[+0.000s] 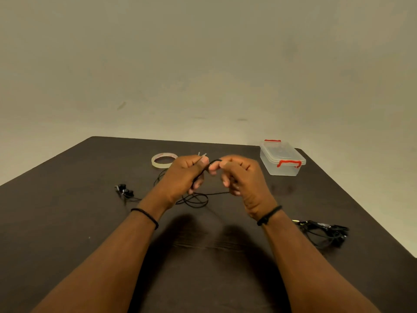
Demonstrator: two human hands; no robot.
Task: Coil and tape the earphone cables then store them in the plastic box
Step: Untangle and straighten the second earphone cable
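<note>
Above the middle of the dark table (pixel 67 222), my left hand (pixel 182 177) and my right hand (pixel 239 175) both pinch a black earphone cable (pixel 196 198). A short stretch of it arches between my fingertips. The rest hangs down into loose loops on the table, and its earbuds (pixel 125 190) lie to the left. The plug end sticks up above my left thumb. A roll of clear tape (pixel 163 161) lies flat just behind my left hand. The clear plastic box (pixel 282 160) with red clasps stands shut at the back right.
A second tangled black earphone set (pixel 325 231) lies near the table's right edge. A plain beige wall rises behind the table. The table's far edge runs just behind the tape and the box.
</note>
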